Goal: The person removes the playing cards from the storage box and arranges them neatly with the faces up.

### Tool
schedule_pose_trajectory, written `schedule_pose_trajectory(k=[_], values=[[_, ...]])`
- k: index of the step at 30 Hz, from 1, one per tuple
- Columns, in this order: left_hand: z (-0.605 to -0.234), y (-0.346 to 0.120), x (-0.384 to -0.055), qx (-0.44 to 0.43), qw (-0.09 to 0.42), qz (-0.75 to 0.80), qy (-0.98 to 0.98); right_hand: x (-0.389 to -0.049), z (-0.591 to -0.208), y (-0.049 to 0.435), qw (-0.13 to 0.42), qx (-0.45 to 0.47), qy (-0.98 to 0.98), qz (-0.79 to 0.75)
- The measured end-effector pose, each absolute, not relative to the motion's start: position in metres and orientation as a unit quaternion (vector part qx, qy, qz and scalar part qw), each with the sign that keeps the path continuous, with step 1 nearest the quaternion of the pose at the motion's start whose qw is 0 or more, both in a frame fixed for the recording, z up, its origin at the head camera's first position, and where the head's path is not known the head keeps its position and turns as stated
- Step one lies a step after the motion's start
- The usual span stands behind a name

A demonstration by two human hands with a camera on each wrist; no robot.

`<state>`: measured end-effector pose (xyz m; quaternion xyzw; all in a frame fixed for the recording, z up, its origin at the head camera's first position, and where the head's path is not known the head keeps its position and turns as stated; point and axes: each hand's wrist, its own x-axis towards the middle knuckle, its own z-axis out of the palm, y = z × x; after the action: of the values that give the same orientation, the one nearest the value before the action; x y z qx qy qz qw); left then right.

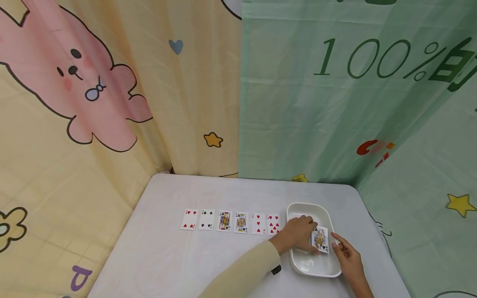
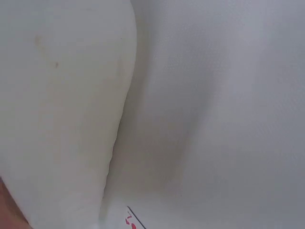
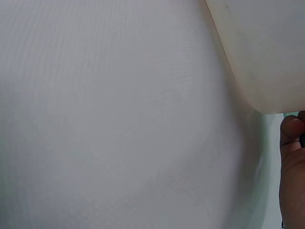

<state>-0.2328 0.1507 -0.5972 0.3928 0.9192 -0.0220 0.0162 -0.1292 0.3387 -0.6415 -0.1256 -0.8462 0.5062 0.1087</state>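
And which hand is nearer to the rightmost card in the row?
Left. The left hand is over the white tray, just right of the rightmost card; the right hand is farther away, at the tray's right side.

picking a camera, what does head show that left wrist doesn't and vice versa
Only head: the left hand at a face card in the white tray, the right hand by its rim, the whole row of six cards, and curtains.
Only left wrist: small brownish marks on the tray's side.
Both: the tray, the tablecloth, part of a hand, and a red-marked card, just a corner in left wrist.
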Motion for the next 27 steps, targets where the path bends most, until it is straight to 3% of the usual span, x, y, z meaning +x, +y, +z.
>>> schedule_pose_trajectory(k=[15, 27], values=[[-0.575, 0.087, -0.246, 0.400, -0.013, 0.097, 0.911, -0.132, -0.640, 0.336, 0.106, -0.136, -0.862, 0.477], [-0.588, 0.009, -0.231, 0.320, -0.022, 0.173, 0.931, -0.132, -0.636, 0.338, 0.101, -0.128, -0.868, 0.468]])
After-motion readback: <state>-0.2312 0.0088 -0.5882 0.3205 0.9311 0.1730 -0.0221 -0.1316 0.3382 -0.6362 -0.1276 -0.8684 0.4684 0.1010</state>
